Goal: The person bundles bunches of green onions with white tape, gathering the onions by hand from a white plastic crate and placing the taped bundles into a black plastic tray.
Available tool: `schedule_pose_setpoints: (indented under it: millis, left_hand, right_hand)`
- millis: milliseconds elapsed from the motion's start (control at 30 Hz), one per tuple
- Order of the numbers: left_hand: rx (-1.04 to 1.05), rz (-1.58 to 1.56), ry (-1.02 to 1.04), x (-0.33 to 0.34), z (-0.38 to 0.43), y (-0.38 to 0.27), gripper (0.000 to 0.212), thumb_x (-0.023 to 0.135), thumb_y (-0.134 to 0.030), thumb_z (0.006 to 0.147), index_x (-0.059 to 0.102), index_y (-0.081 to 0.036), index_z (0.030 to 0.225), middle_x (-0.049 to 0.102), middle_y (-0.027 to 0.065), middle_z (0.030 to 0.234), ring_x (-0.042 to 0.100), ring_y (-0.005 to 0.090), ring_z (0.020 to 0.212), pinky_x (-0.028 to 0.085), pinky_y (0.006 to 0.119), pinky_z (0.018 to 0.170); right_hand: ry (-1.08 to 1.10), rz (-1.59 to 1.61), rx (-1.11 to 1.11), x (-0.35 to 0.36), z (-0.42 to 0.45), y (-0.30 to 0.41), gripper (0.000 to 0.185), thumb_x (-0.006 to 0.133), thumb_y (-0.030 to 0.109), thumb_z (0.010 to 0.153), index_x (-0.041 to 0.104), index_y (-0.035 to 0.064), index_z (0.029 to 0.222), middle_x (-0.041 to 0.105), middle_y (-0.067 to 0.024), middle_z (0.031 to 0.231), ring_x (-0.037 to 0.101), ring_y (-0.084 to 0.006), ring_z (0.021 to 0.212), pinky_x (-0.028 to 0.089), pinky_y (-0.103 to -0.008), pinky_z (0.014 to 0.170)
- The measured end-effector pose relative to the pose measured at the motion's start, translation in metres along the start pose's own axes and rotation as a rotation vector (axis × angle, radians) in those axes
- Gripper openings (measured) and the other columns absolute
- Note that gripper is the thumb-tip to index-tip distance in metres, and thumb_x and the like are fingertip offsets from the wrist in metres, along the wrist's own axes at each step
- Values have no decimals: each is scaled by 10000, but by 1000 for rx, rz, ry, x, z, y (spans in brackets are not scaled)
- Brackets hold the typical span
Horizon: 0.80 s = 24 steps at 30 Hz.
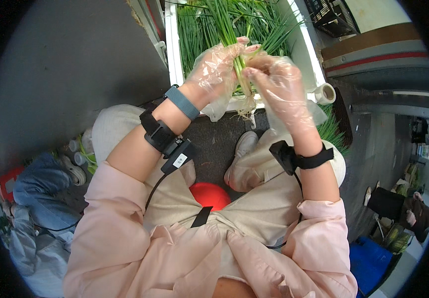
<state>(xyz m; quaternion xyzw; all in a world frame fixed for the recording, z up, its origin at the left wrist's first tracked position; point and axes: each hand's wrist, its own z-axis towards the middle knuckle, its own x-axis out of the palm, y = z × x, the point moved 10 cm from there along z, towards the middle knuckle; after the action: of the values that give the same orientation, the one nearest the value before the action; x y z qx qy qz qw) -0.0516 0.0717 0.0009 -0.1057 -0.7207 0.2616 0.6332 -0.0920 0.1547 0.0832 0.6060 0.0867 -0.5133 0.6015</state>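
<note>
Both of my hands wear thin clear plastic gloves. A small bunch of green onions (245, 74) is in my left hand (218, 69), its white stems and stringy roots pointing down towards me. The fingers of my right hand (279, 78) are at the stems from the right; whether they pinch a stalk cannot be told. Beneath and beyond the hands stands a white foam box (309, 56), holding many long green onions (195, 44). A roll of tape (325, 93) lies at the box's near right corner.
More green stalks (328, 128) stand right of the box, beside my knee. A red round object (210, 195) is between my legs. A person in jeans (43, 182) sits at the left; another person (389, 203) is far right. A black crate (331, 16) stands at the upper right.
</note>
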Motion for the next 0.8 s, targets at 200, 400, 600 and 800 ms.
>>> schedule_pose_setpoints:
  millis: [200, 400, 600, 800]
  left_hand:
    - [29, -57, -11, 4, -4, -4, 481, 520, -133, 955, 314, 35, 1355, 463, 230, 1326, 517, 277, 1179, 422, 355, 1029]
    - [69, -8, -43, -2, -4, -9, 310, 549, -143, 943, 456, 31, 1181, 535, 202, 1202, 562, 252, 1093, 450, 376, 1009]
    - [-45, 179, 26, 6, -5, -4, 358, 629, -200, 900, 518, 22, 1158, 583, 143, 1115, 608, 224, 1022, 488, 382, 970]
    - [-69, 233, 14, 6, -4, -5, 231, 654, -75, 853, 599, 53, 1037, 628, 171, 1047, 642, 239, 965, 533, 365, 901]
  right_hand:
    - [-25, -31, -48, 1, 8, 13, 101, 660, 66, 746, 672, 10, 830, 650, -173, 842, 644, -317, 793, 514, -361, 691]
    - [51, 419, 212, 9, 7, -16, 123, 589, 78, 823, 662, -20, 825, 644, -101, 787, 602, -159, 679, 482, -274, 618]
    - [37, 877, 352, 10, 0, -34, 170, 549, 119, 913, 614, -24, 977, 598, -10, 828, 512, -55, 694, 422, -194, 610]
    - [91, 713, 330, 15, -5, -44, 172, 508, 102, 916, 624, -10, 977, 574, 1, 798, 482, -62, 704, 404, -210, 641]
